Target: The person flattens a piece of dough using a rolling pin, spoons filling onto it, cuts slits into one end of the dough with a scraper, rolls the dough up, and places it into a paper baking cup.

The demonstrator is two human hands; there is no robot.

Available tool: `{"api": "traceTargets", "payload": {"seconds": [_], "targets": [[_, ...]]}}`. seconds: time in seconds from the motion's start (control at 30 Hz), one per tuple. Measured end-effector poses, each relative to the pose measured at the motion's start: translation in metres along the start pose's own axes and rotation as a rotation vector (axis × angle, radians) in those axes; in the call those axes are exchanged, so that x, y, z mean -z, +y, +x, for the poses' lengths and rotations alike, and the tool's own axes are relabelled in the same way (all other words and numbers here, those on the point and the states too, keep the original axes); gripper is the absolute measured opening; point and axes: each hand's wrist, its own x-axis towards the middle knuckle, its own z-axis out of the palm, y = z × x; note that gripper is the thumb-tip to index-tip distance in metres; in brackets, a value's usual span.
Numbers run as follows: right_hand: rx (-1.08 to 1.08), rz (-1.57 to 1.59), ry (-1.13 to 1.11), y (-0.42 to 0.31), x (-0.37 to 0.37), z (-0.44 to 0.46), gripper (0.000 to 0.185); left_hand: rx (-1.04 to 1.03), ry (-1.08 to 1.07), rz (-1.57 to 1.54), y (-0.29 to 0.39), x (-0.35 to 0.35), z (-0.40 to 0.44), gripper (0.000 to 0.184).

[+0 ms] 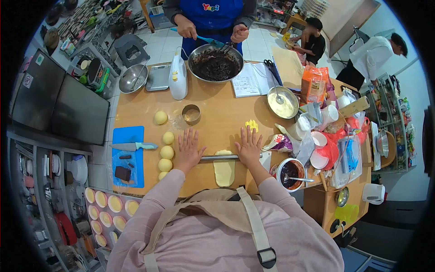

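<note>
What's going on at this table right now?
The left hand and right hand rest flat on a metal rolling pin lying across a flattened strip of dough. Dough balls sit to the left, near a blue board with a knife on it. Across the table, another person holds a blue spatula in a bowl of dark mixture.

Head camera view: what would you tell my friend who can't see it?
A left hand and a right hand, fingers spread, rest on a metal rolling pin across a dough strip on a wooden table. Dough balls sit to the left. Opposite, a person in a blue apron holds a blue spatula at a bowl of dark mix.
</note>
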Motion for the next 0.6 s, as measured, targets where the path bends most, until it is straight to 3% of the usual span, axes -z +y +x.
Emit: {"api": "traceTargets", "payload": {"seconds": [0.2,0.4,0.6], "targets": [[0.010,0.127,0.056,0.004,0.004,-0.031,0.065,-0.049,0.054,-0.197,0.012,0.014,-0.021,0.079],[0.024,0.174,-0.111,0.004,-0.008,-0.072,0.061,-0.159,-0.246,-0.165,0.009,0.003,-0.061,0.076],[0.028,0.103,-0.137,0.005,-0.002,-0.017,0.060,-0.092,-0.218,-0.084,0.009,0.007,-0.015,0.074]]}}
